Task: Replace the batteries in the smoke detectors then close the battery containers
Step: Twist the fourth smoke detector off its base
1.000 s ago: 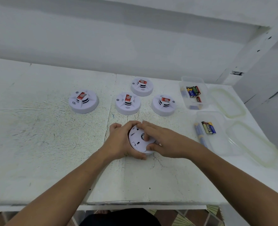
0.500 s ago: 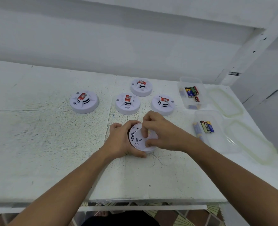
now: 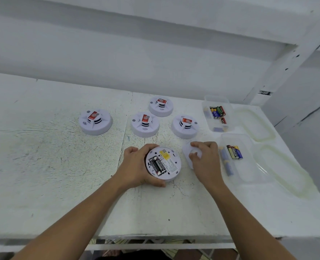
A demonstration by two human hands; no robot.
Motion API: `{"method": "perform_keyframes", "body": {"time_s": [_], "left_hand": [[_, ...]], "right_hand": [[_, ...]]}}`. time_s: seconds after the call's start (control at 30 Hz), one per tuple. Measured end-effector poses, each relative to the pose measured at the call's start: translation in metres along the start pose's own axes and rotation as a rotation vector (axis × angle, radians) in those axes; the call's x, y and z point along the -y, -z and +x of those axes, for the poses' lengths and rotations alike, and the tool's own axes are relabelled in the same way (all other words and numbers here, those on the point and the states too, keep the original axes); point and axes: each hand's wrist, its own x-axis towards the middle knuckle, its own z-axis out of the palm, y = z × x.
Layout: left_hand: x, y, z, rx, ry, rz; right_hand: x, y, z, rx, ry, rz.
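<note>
My left hand grips a white smoke detector turned upside down, tilted toward me on the table. Its back is uncovered and two black batteries lie side by side in the bay. To its right, my right hand pinches the round white back cover, which lies on or just above the table. Several more white detectors with red labels sit face up behind: one at the left, one in the middle, one at the back and one at the right.
A clear tub at the back right holds several batteries. A nearer clear tub holds several batteries too, just right of my right hand. Two translucent lids lie further right. The white table ends near me.
My right hand has pulled the back cover off the detector and carried it to the right, which bares the two black batteries. My left hand still holds the detector.
</note>
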Motion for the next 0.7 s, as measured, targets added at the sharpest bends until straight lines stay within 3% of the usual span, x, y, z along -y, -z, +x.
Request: {"method": "perform_keyframes", "body": {"time_s": [0.23,0.4,0.6,0.7], "left_hand": [[-0.001,0.0,0.0,-0.014,-0.004,-0.011],[0.001,0.001,0.0,0.016,0.007,0.004],[0.002,0.0,0.001,0.01,-0.001,0.009],[-0.001,0.001,0.001,0.003,-0.016,-0.002]], "right_hand": [[-0.017,-0.016,-0.009,-0.142,0.075,-0.374],[-0.017,-0.009,0.001,0.026,0.009,-0.469],[0.021,0.003,0.004,0.131,0.101,-0.017],[0.043,0.002,-0.001,0.288,0.243,0.03]]}}
